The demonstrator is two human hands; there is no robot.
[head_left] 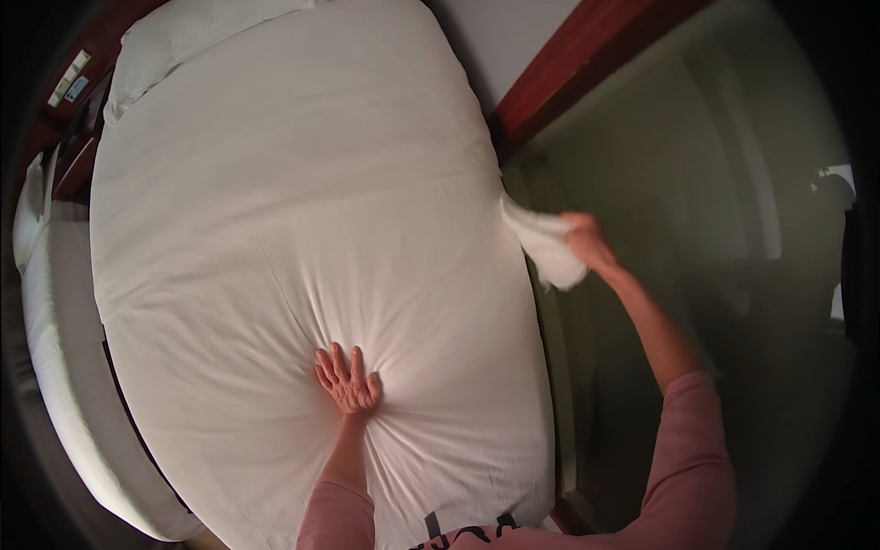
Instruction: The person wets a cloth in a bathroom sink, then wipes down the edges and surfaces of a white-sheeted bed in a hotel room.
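Note:
A bed dressed in white bedding (289, 199) fills the middle of the view. My left hand (348, 381) lies on it, palm down with the fingers apart, and creases fan out through the fabric around it. Off the bed's right side, my right hand (588, 239) grips a bunched white cloth (546, 244). This cloth reaches to the edge of the bed; whether it is part of the bedding I cannot tell. The right hand is slightly blurred.
A white pillow (165, 51) lies at the far end. Another white-covered bed (69, 385) stands to the left. Between their heads is a dark red wooden nightstand (77, 165). A greenish glass panel (660, 185) with a red frame (550, 69) runs along the right.

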